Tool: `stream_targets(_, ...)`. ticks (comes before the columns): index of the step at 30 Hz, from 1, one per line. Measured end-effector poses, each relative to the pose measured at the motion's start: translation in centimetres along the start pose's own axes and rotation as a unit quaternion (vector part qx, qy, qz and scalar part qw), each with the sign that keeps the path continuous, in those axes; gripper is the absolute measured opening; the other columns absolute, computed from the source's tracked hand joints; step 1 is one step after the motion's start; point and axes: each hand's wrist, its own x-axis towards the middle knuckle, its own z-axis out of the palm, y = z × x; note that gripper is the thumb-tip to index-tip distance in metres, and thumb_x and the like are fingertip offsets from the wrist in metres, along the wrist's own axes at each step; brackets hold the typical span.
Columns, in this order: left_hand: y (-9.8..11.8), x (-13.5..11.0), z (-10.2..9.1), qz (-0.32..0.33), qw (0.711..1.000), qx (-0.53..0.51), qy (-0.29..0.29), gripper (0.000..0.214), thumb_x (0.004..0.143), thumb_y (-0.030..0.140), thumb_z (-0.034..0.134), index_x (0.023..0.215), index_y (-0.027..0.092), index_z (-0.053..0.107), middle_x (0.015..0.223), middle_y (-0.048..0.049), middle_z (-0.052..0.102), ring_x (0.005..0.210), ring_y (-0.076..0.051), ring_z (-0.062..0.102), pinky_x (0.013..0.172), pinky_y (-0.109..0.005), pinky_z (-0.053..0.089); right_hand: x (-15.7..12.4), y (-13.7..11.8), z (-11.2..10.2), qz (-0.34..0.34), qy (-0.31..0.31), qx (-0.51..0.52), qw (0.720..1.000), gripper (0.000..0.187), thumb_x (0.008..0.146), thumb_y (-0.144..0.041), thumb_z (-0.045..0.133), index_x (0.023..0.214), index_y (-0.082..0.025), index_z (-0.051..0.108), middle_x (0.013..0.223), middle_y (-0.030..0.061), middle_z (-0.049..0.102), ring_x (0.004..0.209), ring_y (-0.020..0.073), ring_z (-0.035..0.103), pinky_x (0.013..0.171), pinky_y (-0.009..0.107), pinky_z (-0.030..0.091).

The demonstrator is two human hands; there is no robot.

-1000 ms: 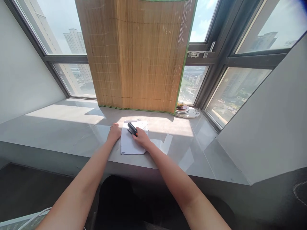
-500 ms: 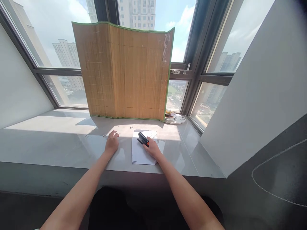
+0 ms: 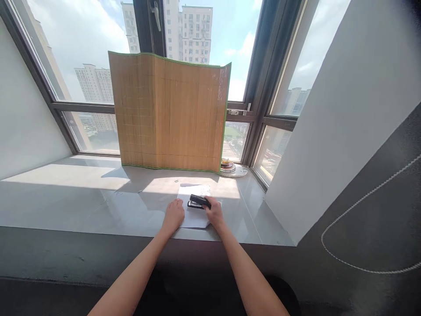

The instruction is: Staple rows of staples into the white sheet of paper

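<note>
A black stapler (image 3: 198,201) is in my right hand (image 3: 215,212), whose fingers wrap round its right end. It lies crosswise over the white paper (image 3: 194,218), its jaw end pointing left. My left hand (image 3: 174,214) rests at the left edge of the paper, fingers curled and together against that edge. The fingertips are partly hidden, so how far they reach under the paper does not show. One sheet or several, the paper lies flat on the pale window sill (image 3: 98,210).
Behind the paper a bamboo mat (image 3: 171,118) with green edging stands against the window. Stacked plates (image 3: 230,167) are at its right foot. Small staple-like bits (image 3: 176,181) lie in the sunlit strip. A beaded cord (image 3: 348,210) hangs at the right.
My left hand has moved right, from the bare sill to the paper's left edge. The stapler has turned from slanting to nearly level in my right hand. The view has tilted up.
</note>
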Motion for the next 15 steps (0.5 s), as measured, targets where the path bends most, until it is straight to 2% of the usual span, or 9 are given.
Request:
stream_targets(4,0.3,-0.2,-0.3,-0.014,1.000,-0.004,-0.016,0.046,0.102,0.016,0.037,0.142,0.016,0.059,0.150,-0.0193,0.059,0.140,-0.032,0.055,0.120,-0.046,0.036,-1.7,1.6,-1.8,0.023,-0.012,0.050,0.998,0.041,0.081,-0.017,0.065,0.120,-0.024,0.076,0.121,0.0087,0.077,0.113,0.0303,0.070,0.104,0.047,0.054)
stream_targets(8,1.3,-0.4,-0.2,-0.045,0.999,-0.010,-0.024,0.048,0.100,0.014,0.040,0.143,0.017,0.060,0.153,-0.0198,0.058,0.147,-0.034,0.050,0.121,-0.052,0.035,-2.0,1.6,-2.2,0.034,0.003,0.055,0.998,0.044,0.081,-0.017,0.063,0.121,-0.025,0.077,0.126,0.0080,0.076,0.121,0.0306,0.067,0.111,0.049,0.050)
stream_targets(12,2.4,-0.8,0.2,-0.071,0.997,-0.010,-0.018,0.050,0.100,0.016,0.040,0.146,0.017,0.058,0.159,-0.0218,0.052,0.154,-0.037,0.041,0.123,-0.064,0.029,-2.0,0.8,-2.7,0.049,0.085,0.030,0.995,0.038,0.083,-0.027,0.065,0.118,-0.022,0.079,0.123,0.0125,0.075,0.118,0.0321,0.066,0.109,0.048,0.049)
stream_targets(15,2.8,-1.1,0.4,-0.066,0.998,-0.013,-0.005,0.049,0.102,0.017,0.035,0.146,0.017,0.057,0.160,-0.0213,0.052,0.154,-0.036,0.040,0.124,-0.064,0.026,-2.4,0.5,-3.3,0.088,0.146,0.022,0.985,0.033,0.088,-0.042,0.062,0.104,-0.020,0.081,0.106,0.0136,0.077,0.097,0.0306,0.069,0.096,0.045,0.053)
